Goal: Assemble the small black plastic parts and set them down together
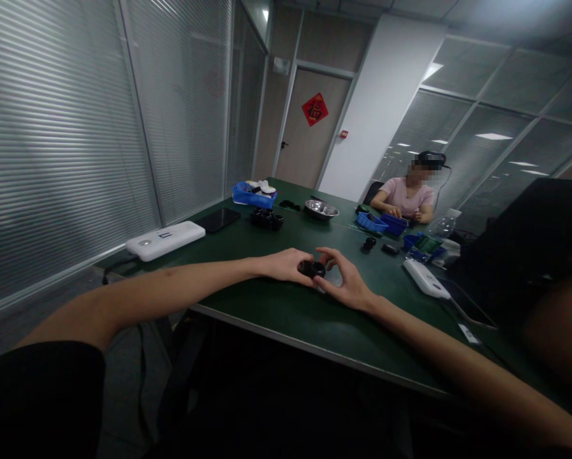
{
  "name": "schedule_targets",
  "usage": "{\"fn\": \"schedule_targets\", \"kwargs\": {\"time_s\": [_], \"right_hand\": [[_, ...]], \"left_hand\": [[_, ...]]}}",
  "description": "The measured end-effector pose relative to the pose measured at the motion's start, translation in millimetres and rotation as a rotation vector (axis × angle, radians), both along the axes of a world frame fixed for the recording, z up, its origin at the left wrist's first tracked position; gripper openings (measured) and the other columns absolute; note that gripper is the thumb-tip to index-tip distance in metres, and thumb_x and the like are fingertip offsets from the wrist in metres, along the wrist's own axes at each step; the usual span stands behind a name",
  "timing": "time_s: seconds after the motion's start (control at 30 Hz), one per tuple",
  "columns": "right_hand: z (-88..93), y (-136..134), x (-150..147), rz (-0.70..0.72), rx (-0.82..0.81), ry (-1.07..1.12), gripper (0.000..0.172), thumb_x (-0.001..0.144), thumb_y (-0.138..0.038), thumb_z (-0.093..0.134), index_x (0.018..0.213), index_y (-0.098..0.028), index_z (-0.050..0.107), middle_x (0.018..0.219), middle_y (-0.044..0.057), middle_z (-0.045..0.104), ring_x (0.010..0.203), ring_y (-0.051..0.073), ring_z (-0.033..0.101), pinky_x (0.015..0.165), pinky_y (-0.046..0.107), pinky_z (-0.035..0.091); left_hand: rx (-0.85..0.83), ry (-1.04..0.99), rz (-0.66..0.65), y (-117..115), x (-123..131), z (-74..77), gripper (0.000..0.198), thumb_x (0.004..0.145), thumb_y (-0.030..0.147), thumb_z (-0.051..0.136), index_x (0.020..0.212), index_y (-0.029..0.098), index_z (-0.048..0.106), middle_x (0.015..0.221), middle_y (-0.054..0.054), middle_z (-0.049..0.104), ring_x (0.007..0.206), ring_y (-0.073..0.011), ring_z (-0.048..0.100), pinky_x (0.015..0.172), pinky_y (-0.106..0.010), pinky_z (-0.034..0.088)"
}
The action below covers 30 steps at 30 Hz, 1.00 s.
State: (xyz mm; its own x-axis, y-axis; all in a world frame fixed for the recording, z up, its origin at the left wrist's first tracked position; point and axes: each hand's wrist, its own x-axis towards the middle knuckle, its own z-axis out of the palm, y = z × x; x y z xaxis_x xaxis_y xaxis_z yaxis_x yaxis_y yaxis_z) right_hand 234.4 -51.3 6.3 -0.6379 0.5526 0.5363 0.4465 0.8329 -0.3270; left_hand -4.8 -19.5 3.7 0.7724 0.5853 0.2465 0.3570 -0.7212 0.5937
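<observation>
My left hand (pixel 288 264) is closed around a small black cylindrical part (pixel 305 268) above the near side of the green table. My right hand (pixel 347 284) curls its thumb and forefinger around a black ring-shaped piece (pixel 319 269) at the right end of that part. Whether the two black pieces are joined cannot be made out. Something pale (pixel 332 278) shows behind the right palm, too blurred to name. Farther off on the table (pixel 266 312), a group of black round parts (pixel 266 218) stands to the left, and another black part (pixel 369 243) lies to the right.
A metal bowl (pixel 321 210) and a filled blue tray (pixel 254 195) stand at the back. White power banks (pixel 166 241) and a black phone (pixel 220 220) lie leftward. Blue bins (pixel 372 222), a plastic bottle (pixel 439 233) and a seated co-worker (pixel 407 197) are at right.
</observation>
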Motion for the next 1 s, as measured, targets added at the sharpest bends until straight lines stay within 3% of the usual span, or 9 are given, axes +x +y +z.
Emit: {"fn": "schedule_targets", "kwargs": {"time_s": [0.33,0.5,0.7,1.0], "right_hand": [[0.6,0.0,-0.2,0.015,0.021,0.011,0.059,0.094,-0.035,0.066,0.146,-0.024,0.042,0.114,0.010,0.062,0.101,0.027,0.060,0.086,0.044,0.053],[1.1,-0.8,0.4,0.061,0.002,-0.001,0.056,0.097,-0.033,0.061,0.148,-0.024,0.040,0.120,0.011,0.061,0.106,0.028,0.060,0.090,0.046,0.052],[-0.5,1.0,-0.6,-0.023,-0.013,0.000,0.063,0.094,-0.039,0.068,0.148,-0.025,0.040,0.111,0.008,0.060,0.097,0.026,0.060,0.084,0.044,0.053],[1.7,-0.7,0.4,0.036,-0.010,-0.007,0.062,0.096,-0.034,0.062,0.152,-0.024,0.036,0.115,0.009,0.057,0.100,0.026,0.058,0.087,0.045,0.054]], "left_hand": [[-0.045,-0.034,0.066,-2.6,1.1,2.8,0.058,0.074,0.056,0.081,0.111,0.014,0.066,0.103,-0.007,0.068,0.093,-0.0221,0.064,0.076,-0.029,0.044],[-0.128,-0.082,0.037,2.3,0.3,-1.4,0.067,0.073,0.055,0.083,0.122,0.014,0.064,0.111,-0.008,0.069,0.098,-0.0222,0.066,0.081,-0.030,0.047],[-0.154,-0.166,-0.037,1.9,1.4,-1.1,0.062,0.074,0.047,0.084,0.124,0.015,0.065,0.113,-0.008,0.070,0.099,-0.0219,0.066,0.084,-0.032,0.048],[-0.192,-0.169,-0.047,2.9,0.1,-1.5,0.062,0.073,0.046,0.085,0.122,0.014,0.064,0.108,-0.007,0.070,0.097,-0.0213,0.065,0.084,-0.032,0.047]]}}
